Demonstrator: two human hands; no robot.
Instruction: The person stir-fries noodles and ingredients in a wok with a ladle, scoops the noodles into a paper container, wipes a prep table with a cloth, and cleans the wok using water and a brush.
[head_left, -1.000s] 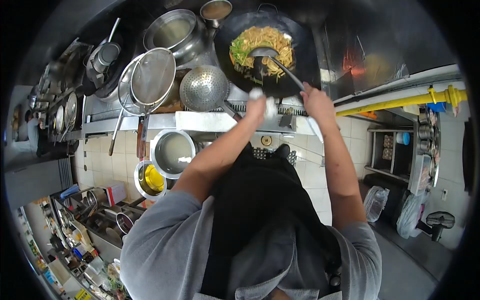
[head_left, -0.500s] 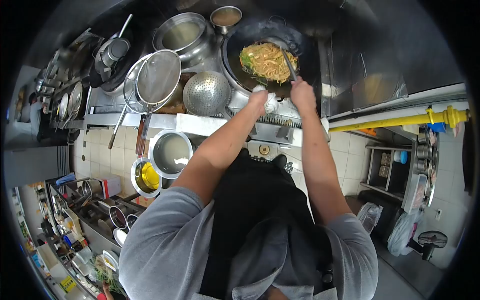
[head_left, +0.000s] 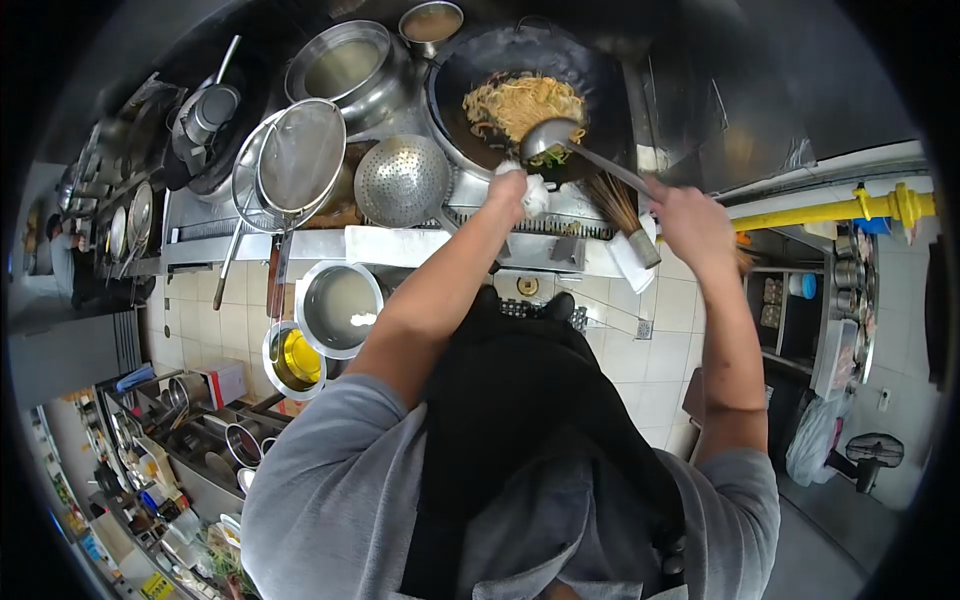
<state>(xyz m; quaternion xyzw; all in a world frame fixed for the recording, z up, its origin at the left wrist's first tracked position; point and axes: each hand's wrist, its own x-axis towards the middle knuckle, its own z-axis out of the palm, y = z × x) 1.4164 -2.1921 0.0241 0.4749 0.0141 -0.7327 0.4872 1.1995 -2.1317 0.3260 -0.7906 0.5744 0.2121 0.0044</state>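
Noodles with some green vegetable lie in a large black wok at the top centre. My left hand is closed on a white cloth at the wok's near rim. My right hand, to the right of the wok, is closed round the handle of a metal ladle. The ladle's bowl rests at the near right side of the noodles. A bundled brush lies between the wok and my right hand, on the stove's front edge.
Left of the wok are a perforated strainer, a mesh sieve and a large pot. Below them hang a pot of liquid and a bowl of yellow oil. A yellow pipe runs along the right. Another person stands far left.
Since the last frame, my right hand has moved right and towards me, drawing the ladle to the near side of the noodles. The brush now shows. My left hand keeps hold of the cloth.
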